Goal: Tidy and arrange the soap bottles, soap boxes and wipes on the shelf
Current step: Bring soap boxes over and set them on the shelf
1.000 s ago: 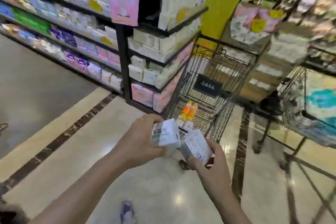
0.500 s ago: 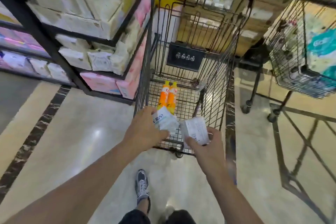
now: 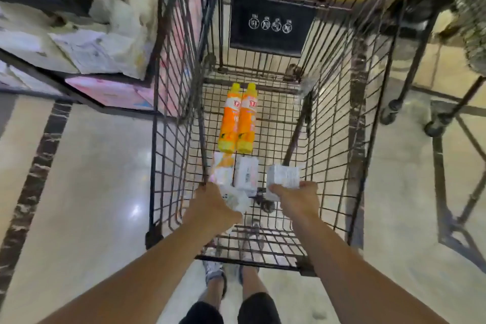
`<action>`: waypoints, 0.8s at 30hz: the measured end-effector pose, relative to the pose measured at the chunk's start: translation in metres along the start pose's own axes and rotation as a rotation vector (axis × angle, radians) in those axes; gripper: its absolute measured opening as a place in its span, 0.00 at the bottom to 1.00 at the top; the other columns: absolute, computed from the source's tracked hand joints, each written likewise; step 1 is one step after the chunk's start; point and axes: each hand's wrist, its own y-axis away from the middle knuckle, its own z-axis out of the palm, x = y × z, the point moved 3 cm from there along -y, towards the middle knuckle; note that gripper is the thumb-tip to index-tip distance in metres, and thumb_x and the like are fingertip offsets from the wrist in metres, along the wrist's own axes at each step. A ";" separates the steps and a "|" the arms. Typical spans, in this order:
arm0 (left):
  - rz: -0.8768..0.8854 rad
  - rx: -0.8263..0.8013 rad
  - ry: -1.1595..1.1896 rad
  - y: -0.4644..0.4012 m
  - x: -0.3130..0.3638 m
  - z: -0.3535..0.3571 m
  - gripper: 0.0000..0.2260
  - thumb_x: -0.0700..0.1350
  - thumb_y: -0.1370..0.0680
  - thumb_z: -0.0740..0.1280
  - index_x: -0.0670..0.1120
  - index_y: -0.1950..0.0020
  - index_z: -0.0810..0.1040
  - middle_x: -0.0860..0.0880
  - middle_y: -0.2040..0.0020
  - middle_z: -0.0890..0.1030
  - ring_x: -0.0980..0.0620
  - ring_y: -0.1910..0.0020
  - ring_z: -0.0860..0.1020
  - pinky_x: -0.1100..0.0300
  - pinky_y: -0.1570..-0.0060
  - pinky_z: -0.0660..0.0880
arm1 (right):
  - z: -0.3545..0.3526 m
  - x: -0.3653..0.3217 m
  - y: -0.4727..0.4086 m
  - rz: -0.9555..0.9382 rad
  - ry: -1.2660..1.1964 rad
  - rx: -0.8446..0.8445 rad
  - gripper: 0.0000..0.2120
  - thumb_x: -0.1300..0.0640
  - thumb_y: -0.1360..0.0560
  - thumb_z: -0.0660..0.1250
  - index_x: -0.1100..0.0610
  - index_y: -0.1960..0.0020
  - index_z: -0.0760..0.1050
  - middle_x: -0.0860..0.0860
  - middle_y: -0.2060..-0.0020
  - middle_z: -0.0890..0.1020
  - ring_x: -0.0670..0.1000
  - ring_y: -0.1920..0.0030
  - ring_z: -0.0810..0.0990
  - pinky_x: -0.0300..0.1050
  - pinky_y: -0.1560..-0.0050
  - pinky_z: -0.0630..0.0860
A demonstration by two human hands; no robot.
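Observation:
Both my hands reach down into a black wire shopping cart (image 3: pixel 334 123). My left hand (image 3: pixel 214 206) grips a white soap box (image 3: pixel 238 200), mostly hidden under my fingers. My right hand (image 3: pixel 298 198) holds another white soap box (image 3: pixel 283 176) with printed text on its face. On the cart floor lie two orange soap bottles (image 3: pixel 238 118) side by side, caps pointing away from me. Just nearer than the bottles lie an orange-and-white pack (image 3: pixel 223 171) and a white box (image 3: pixel 246 172).
A black shelf unit (image 3: pixel 84 8) with white and pink packs stands at the left, close against the cart's side. A second cart's legs and wheels (image 3: pixel 394 110) stand at the right. Polished tile floor spreads on both sides. My shoes show under the cart's near end.
I have stepped up to the cart and the view has tilted down. Both hands have lowered with their boxes from above the rim into the basket.

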 end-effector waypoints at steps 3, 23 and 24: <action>-0.073 -0.014 0.006 -0.013 -0.001 0.014 0.43 0.58 0.38 0.81 0.49 0.29 0.67 0.51 0.42 0.77 0.48 0.47 0.81 0.50 0.48 0.82 | 0.011 0.003 -0.025 0.032 0.061 0.004 0.31 0.53 0.30 0.80 0.55 0.39 0.62 0.47 0.58 0.73 0.45 0.63 0.72 0.42 0.64 0.71; -0.210 0.039 -0.148 -0.046 -0.013 0.053 0.57 0.75 0.34 0.73 0.44 0.20 0.51 0.46 0.31 0.75 0.44 0.31 0.76 0.48 0.42 0.75 | 0.054 0.014 -0.062 -0.036 0.350 -0.011 0.34 0.38 0.27 0.72 0.54 0.33 0.60 0.54 0.38 0.74 0.58 0.47 0.81 0.55 0.49 0.81; -0.211 0.026 -0.133 -0.043 -0.013 0.052 0.56 0.74 0.35 0.74 0.45 0.21 0.53 0.47 0.31 0.75 0.44 0.31 0.76 0.49 0.43 0.75 | 0.051 0.013 -0.059 -0.033 0.351 -0.012 0.32 0.39 0.25 0.70 0.54 0.32 0.60 0.54 0.39 0.73 0.57 0.48 0.79 0.54 0.50 0.80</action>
